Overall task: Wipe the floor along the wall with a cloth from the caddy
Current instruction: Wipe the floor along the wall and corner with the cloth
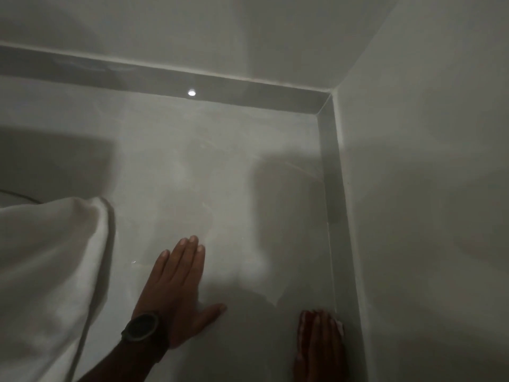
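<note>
My left hand lies flat on the pale glossy floor, fingers together, with a dark watch on the wrist; it holds nothing. At the bottom right my right hand presses palm-down on a red and white cloth, of which only the edges show around my fingers. The cloth sits against the grey skirting at the foot of the right wall. The caddy is not in view.
White bedding hangs down to the floor at the left. A second skirting strip runs along the far wall and meets the right one in the corner. The light is dim, with shadows on the floor.
</note>
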